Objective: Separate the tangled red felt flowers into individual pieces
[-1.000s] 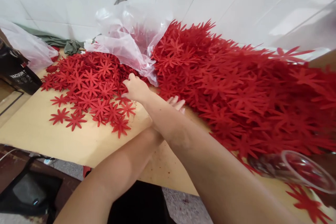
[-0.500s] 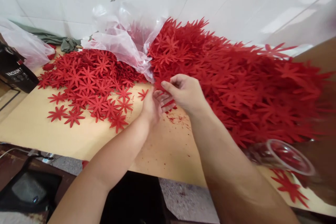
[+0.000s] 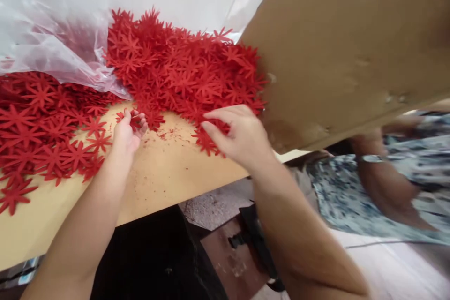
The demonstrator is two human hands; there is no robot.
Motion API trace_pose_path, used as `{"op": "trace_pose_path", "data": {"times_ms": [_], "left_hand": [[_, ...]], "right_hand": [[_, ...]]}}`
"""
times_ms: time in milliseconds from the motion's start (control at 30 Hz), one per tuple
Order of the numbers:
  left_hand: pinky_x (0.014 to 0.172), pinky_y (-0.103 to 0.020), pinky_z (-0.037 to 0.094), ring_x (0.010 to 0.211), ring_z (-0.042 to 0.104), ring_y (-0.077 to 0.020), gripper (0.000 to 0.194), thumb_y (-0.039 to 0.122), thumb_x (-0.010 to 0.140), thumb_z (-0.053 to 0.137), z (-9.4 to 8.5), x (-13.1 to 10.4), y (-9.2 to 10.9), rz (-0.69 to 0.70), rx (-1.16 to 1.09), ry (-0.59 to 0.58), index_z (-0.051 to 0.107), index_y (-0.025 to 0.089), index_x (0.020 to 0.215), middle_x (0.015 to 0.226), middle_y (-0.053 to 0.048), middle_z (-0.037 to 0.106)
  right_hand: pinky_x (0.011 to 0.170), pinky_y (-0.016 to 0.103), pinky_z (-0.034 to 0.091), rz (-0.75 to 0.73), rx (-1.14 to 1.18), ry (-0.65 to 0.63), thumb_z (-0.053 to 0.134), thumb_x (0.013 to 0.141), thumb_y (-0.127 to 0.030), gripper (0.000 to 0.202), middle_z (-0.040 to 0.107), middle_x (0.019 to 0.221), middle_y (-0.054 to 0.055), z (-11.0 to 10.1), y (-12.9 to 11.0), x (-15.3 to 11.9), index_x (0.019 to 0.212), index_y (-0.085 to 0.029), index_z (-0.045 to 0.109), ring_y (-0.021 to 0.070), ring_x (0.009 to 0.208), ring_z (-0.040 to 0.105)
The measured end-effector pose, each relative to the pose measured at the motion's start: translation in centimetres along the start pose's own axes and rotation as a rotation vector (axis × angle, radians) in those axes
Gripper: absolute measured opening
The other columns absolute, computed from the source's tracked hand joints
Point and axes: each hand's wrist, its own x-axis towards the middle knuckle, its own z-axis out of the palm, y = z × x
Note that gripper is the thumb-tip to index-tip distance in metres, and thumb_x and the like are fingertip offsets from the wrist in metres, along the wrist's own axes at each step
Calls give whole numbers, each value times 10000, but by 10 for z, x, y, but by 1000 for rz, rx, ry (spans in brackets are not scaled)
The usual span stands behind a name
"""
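My left hand (image 3: 131, 135) is over the board beside the loose pile, its fingers curled and the palm turned inward. Between its thumb and fingers a bit of red shows, seemingly a red flower cutout (image 3: 135, 123), mostly hidden by the fingers. To the right, my right hand (image 3: 242, 136) hovers at the front edge of the heaped red flower cutouts (image 3: 190, 77), thumb and forefinger apart. Some cutouts (image 3: 206, 143) lie just behind and below its fingertips; I see none gripped. Each cutout has several narrow petals.
More cutouts (image 3: 52, 154) are spread at the left, partly under a clear plastic bag (image 3: 63, 56). A large brown cardboard box (image 3: 333, 56) borders the heap at the right. Red scraps dot the tan board (image 3: 158, 173). A person in a patterned garment (image 3: 341, 192) is beyond the box.
The view has swung right, bringing the cardboard box and another person into sight. My hands have parted: the right moved away from the left, towards the right side of the heap.
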Motion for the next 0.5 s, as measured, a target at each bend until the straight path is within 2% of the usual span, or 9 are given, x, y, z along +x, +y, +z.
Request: {"op": "trace_pose_path", "data": {"times_ms": [67,133,233,300,400,467,500], "left_hand": [[358,-124,296,315,360,-30,376,319,926,311,6,-4,-4,-49,33,-29,432,166,604,397,63,415],[311,-129,177,272,231,-26,401,326,928,301,12,-9,-8,-77,61,-61,404,168,574,351,84,287],[300,-136,122,260,164,-25,415,334,923,315,14,-11,-14,-78,107,-68,406,165,555,338,92,209],[309,-125,190,272,247,-26,388,317,916,341,11,-10,-16,-77,144,-87,454,159,580,350,82,285],[425,-155,409,426,523,-66,239,216,889,373,3,-8,-18,-83,214,-111,571,152,770,513,18,560],[544,-219,497,586,630,-112,217,121,841,392,1,-8,-20,-83,247,-113,583,161,938,683,-27,665],[592,-249,515,638,649,-127,285,68,805,398,1,-8,-22,-79,251,-109,571,172,1006,734,-34,683]], "right_hand": [[791,405,441,150,-138,-111,511,798,-376,300,691,826,102,-24,32,-6,889,-163,702,245,830,587],[735,410,431,268,-285,-259,516,784,-418,302,674,748,92,-34,57,-10,827,-188,707,258,796,587],[700,413,414,299,-427,-482,528,753,-491,316,644,687,75,-27,78,-13,707,-223,691,276,809,584],[693,422,408,255,-462,-550,536,741,-517,340,632,674,76,-19,85,-13,633,-222,666,276,793,583],[659,440,403,247,-472,-525,568,717,-536,351,617,627,88,-18,92,-12,581,-224,652,282,738,580],[639,444,401,246,-408,-414,612,697,-506,280,637,635,93,-24,92,-11,630,-243,682,271,701,581],[624,435,405,224,-330,-306,625,695,-484,246,654,652,95,-27,89,-9,666,-250,696,253,670,581]]}}
